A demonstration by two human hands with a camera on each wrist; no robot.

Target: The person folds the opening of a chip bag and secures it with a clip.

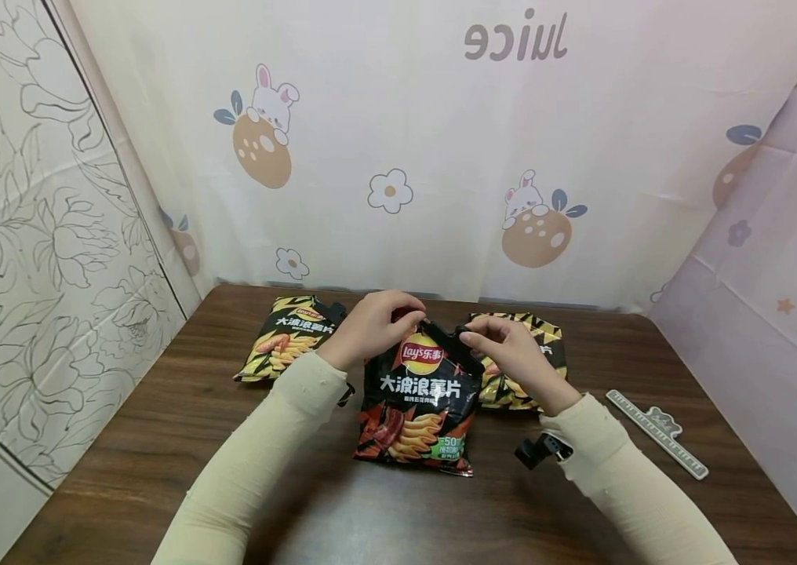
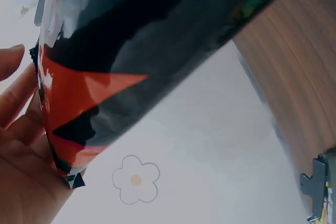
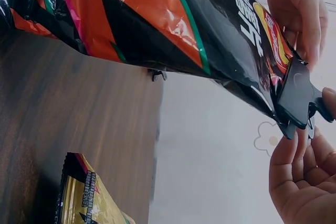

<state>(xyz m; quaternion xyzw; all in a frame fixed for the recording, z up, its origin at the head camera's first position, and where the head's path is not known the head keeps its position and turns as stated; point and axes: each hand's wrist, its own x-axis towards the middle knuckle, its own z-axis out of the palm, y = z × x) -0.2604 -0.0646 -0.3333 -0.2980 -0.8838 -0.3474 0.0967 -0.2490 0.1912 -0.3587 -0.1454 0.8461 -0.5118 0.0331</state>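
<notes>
A black and red bag of potato chips (image 1: 409, 392) stands nearly upright between my hands. Across its top right corner sits a black bag clip (image 1: 455, 345), also seen large in the right wrist view as a clip (image 3: 295, 95) on the bag's end. My left hand (image 1: 379, 323) pinches the top left edge of the bag; in the left wrist view this hand (image 2: 26, 156) lies along the bag's edge. With thumb and fingers my right hand (image 1: 514, 353) grips the clip's lever. The clip's far side is partly hidden.
A yellow and black chip bag (image 1: 282, 345) with a black clip (image 1: 331, 312) lies at the back left. Another yellow and black bag (image 1: 550, 337) lies behind my right hand. A pale long clip (image 1: 656, 431) rests at the table's right. Patterned curtain (image 1: 398, 235) borders the back.
</notes>
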